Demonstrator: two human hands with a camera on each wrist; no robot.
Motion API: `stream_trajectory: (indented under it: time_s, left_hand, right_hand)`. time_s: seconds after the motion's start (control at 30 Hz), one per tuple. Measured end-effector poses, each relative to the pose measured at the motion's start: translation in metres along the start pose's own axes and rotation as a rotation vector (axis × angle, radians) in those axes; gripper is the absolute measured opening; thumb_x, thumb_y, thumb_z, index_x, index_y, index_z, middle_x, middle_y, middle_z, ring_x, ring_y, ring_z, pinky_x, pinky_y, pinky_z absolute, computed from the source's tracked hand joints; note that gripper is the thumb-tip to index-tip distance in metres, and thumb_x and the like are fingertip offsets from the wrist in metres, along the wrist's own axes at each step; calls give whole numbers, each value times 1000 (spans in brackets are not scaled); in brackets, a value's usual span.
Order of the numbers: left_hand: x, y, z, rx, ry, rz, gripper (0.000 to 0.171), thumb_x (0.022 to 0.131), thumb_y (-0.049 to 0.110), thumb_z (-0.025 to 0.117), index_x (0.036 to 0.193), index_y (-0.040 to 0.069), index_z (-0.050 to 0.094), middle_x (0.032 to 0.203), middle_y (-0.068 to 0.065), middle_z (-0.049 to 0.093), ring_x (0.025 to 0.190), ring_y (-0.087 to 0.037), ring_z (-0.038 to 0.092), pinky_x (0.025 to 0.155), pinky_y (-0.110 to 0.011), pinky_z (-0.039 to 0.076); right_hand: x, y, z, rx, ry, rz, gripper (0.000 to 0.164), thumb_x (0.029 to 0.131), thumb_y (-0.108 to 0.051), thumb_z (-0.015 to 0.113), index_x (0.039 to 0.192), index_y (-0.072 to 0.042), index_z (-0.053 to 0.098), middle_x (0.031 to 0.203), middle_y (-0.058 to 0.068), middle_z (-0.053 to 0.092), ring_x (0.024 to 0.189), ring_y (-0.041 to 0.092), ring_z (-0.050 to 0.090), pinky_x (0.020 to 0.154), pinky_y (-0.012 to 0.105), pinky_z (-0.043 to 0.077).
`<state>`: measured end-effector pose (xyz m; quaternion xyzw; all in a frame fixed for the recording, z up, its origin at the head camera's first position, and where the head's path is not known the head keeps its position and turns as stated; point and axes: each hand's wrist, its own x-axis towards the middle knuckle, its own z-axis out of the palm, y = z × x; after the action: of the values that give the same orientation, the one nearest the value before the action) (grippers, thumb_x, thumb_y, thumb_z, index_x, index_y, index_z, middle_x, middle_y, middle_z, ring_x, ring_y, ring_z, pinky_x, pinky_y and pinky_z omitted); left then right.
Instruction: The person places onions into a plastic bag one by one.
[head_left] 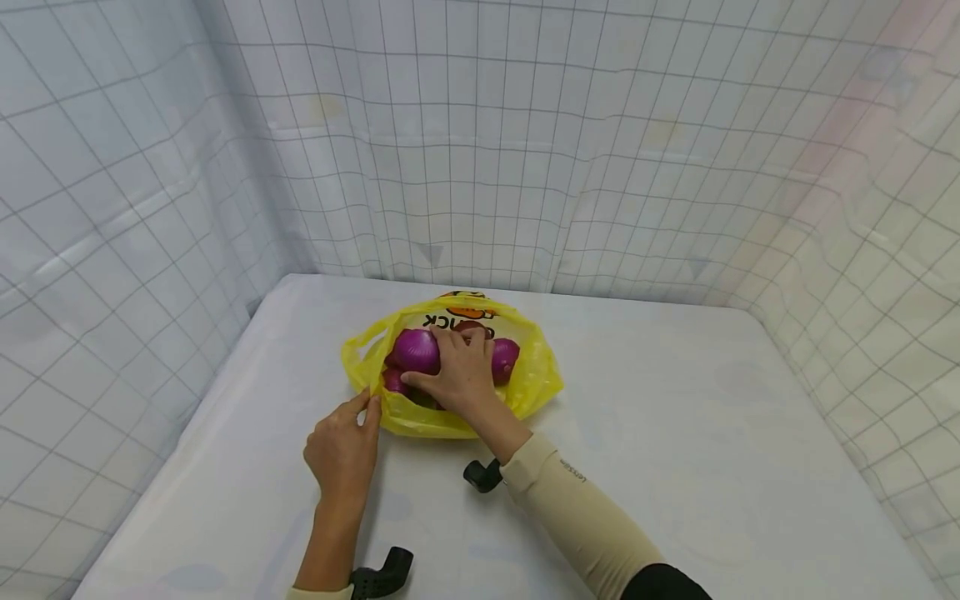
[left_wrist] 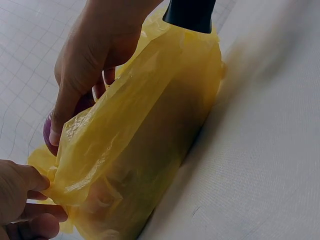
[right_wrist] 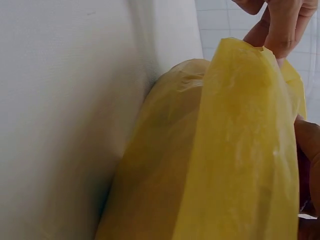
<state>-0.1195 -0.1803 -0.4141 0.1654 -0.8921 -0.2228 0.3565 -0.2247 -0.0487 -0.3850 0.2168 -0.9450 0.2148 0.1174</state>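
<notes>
A yellow plastic bag (head_left: 536,367) with a printed inside lies on the white table, its mouth spread open. Several red onions are inside, among them one at the left (head_left: 417,350) and one at the right (head_left: 505,360). My left hand (head_left: 343,442) pinches the bag's near-left rim between thumb and fingers. Reaching into the mouth, my right hand (head_left: 467,371) holds a red onion (left_wrist: 48,132), thumb against its side in the left wrist view. The bag wall (right_wrist: 235,145) hides most of that grip in the right wrist view.
White table (head_left: 660,433) surrounds the bag. Grid-patterned white curtains (head_left: 480,150) stand behind it and along both sides. Black wrist-worn mounts (head_left: 386,573) stick out beside both forearms, the right one (head_left: 482,476) close to the bag's near side.
</notes>
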Motion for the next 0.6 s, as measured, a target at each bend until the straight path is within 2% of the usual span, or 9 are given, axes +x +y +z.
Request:
stream_trajectory:
  time_s: [0.13, 0.3, 0.6]
  left_hand:
    - [1, 2, 1, -12, 5, 21, 25, 85, 21, 68, 106, 8, 72, 93, -17, 73, 69, -44, 67, 47, -52, 46]
    - [2, 2, 2, -19, -6, 12, 25, 85, 21, 68, 106, 8, 72, 95, -17, 72, 71, -45, 67, 47, -52, 46]
    - [2, -4, 0, -9, 7, -9, 26, 85, 21, 68, 107, 10, 72, 94, -14, 73, 72, -42, 68, 47, -51, 46]
  right_hand:
    - [-2, 3, -1, -4, 14, 2, 81, 73, -64, 66, 137, -17, 47, 132, 4, 59, 122, 30, 38, 106, 53, 29]
    - [-5, 6, -4, 45, 44, 17, 78, 74, -61, 67, 136, -18, 48, 132, 3, 59, 120, 28, 39, 104, 50, 31]
    - [-20, 11, -30, 215, 148, -49, 73, 74, -53, 72, 132, -13, 53, 131, 4, 60, 110, 27, 43, 93, 46, 33]
